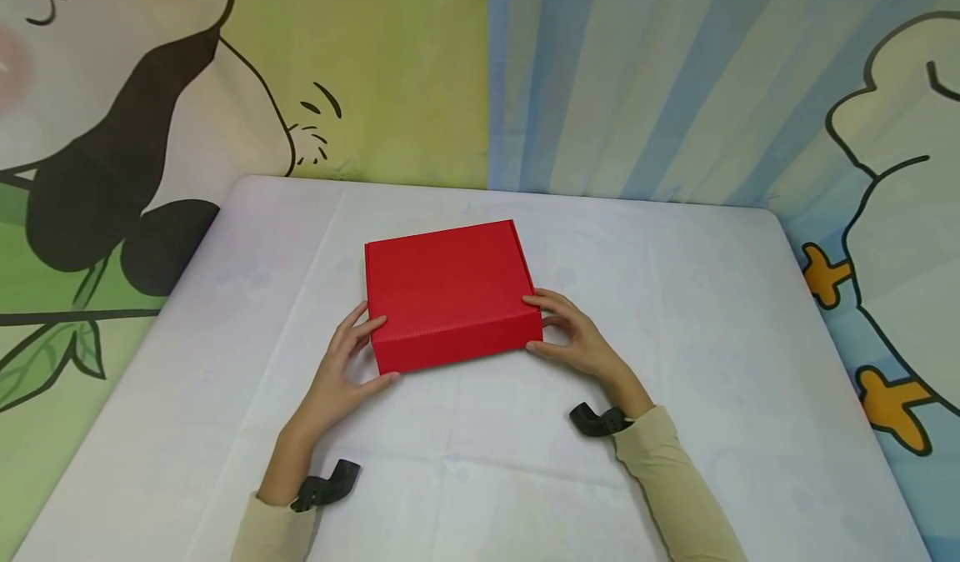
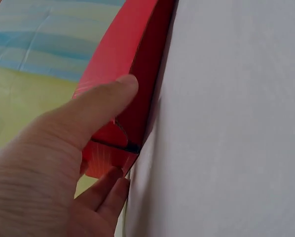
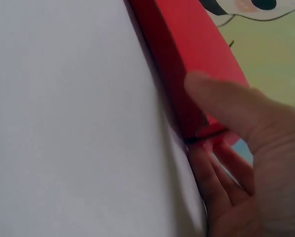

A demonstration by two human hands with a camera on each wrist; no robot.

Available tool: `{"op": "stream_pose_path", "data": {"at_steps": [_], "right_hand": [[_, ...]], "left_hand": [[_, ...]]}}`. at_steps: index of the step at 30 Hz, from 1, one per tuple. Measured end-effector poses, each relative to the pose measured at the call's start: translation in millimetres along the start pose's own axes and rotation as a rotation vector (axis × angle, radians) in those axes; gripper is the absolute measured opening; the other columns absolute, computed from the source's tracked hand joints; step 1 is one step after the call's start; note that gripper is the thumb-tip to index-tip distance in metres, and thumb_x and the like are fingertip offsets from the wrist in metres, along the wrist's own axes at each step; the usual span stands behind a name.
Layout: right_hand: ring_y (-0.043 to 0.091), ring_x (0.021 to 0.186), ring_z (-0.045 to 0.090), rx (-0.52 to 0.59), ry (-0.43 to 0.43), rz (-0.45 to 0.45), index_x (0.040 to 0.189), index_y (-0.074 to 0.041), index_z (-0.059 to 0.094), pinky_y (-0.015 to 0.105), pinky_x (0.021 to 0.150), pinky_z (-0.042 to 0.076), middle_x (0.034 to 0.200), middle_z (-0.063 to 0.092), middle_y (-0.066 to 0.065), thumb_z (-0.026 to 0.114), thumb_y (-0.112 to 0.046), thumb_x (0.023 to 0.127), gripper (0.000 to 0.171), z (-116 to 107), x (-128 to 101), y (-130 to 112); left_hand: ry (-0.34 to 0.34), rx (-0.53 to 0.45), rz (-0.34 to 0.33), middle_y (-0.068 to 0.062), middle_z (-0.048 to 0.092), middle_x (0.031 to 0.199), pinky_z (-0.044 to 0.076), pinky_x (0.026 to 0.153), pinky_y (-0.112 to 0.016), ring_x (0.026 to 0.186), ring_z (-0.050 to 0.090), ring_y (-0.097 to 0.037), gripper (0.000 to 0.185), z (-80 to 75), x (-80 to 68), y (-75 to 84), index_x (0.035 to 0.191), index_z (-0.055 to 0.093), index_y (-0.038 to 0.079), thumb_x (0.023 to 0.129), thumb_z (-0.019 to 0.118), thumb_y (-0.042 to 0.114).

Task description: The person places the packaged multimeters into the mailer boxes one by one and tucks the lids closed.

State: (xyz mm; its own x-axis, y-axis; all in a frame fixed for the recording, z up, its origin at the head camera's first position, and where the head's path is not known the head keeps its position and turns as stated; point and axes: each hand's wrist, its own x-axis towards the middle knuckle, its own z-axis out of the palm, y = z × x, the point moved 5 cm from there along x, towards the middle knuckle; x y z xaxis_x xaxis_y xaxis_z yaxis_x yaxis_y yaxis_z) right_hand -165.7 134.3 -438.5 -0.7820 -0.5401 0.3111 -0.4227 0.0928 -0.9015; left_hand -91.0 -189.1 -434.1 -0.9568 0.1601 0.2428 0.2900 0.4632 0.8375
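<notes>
A closed red cardboard box (image 1: 450,283) lies on the white-covered table, turned slightly, with its lid facing up. My left hand (image 1: 337,378) grips its near left corner, the thumb at the front face and the fingers along the left side. At the near right corner my right hand (image 1: 581,337) holds the box with thumb in front and fingers on the side and top edge. In the left wrist view the left thumb (image 2: 108,101) lies across the front edge of the box. The right wrist view has the right thumb (image 3: 219,96) against the front face. What the box contains is hidden.
The white cloth (image 1: 480,479) covers the table, with its far edge (image 1: 615,199) against a cartoon-printed backdrop (image 1: 375,70). Black curved wrist mounts (image 1: 330,485) are worn at both wrists, beside beige sleeves (image 1: 675,479).
</notes>
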Motion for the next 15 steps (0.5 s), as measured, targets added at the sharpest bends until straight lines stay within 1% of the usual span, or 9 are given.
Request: {"op": "stream_pose_path", "data": {"at_steps": [5,7,8,11,13,15], "right_hand": [[0.008,0.123,0.045,-0.036,0.089,-0.026,0.124,0.015,0.053,0.032,0.085,0.055,0.136,0.044,0.033,0.074,0.019,0.072,0.056,3,1,-4],[0.009,0.121,0.046,-0.039,0.115,-0.03,0.123,0.015,0.055,0.034,0.082,0.056,0.134,0.046,0.033,0.074,0.02,0.071,0.055,4,2,-5],[0.011,0.12,0.047,-0.038,0.128,-0.033,0.122,0.015,0.055,0.036,0.08,0.056,0.133,0.046,0.033,0.074,0.02,0.071,0.055,4,2,-6],[0.015,0.114,0.052,-0.045,0.172,-0.033,0.119,0.016,0.057,0.042,0.078,0.056,0.13,0.049,0.033,0.074,0.02,0.071,0.052,6,3,-6],[0.017,0.109,0.055,-0.053,0.206,-0.031,0.117,0.015,0.059,0.043,0.08,0.056,0.128,0.05,0.034,0.075,0.02,0.07,0.05,7,3,-6],[0.018,0.105,0.057,-0.066,0.237,-0.033,0.115,0.014,0.06,0.043,0.082,0.056,0.126,0.052,0.034,0.075,0.02,0.07,0.048,8,3,-5]], "left_hand": [[0.044,0.03,-0.028,-0.014,0.027,0.155,0.04,0.1,-0.012,0.135,0.038,-0.033,0.079,4.6,-0.4,-20.3,0.139,0.049,0.008,0.069,0.084,-0.003],[0.061,0.047,-0.04,-0.01,0.028,0.155,0.04,0.098,-0.012,0.132,0.042,-0.029,0.079,6.0,-0.8,-26.5,0.138,0.049,0.012,0.069,0.085,-0.001],[0.069,0.058,-0.04,-0.01,0.029,0.155,0.041,0.098,-0.014,0.131,0.043,-0.028,0.078,6.7,-0.9,-28.2,0.138,0.049,0.013,0.069,0.086,0.001],[0.095,0.065,-0.035,-0.011,0.03,0.154,0.049,0.099,-0.03,0.128,0.045,-0.028,0.075,9.3,-0.6,-30.4,0.136,0.05,0.013,0.071,0.085,0.001],[0.115,0.065,-0.032,-0.013,0.031,0.152,0.051,0.098,-0.043,0.126,0.048,-0.03,0.072,11.2,0.0,-29.6,0.135,0.05,0.011,0.072,0.083,-0.001],[0.141,0.064,-0.029,-0.015,0.033,0.151,0.05,0.095,-0.051,0.125,0.051,-0.033,0.07,12.3,0.6,-27.8,0.133,0.051,0.009,0.072,0.082,-0.004]]}}
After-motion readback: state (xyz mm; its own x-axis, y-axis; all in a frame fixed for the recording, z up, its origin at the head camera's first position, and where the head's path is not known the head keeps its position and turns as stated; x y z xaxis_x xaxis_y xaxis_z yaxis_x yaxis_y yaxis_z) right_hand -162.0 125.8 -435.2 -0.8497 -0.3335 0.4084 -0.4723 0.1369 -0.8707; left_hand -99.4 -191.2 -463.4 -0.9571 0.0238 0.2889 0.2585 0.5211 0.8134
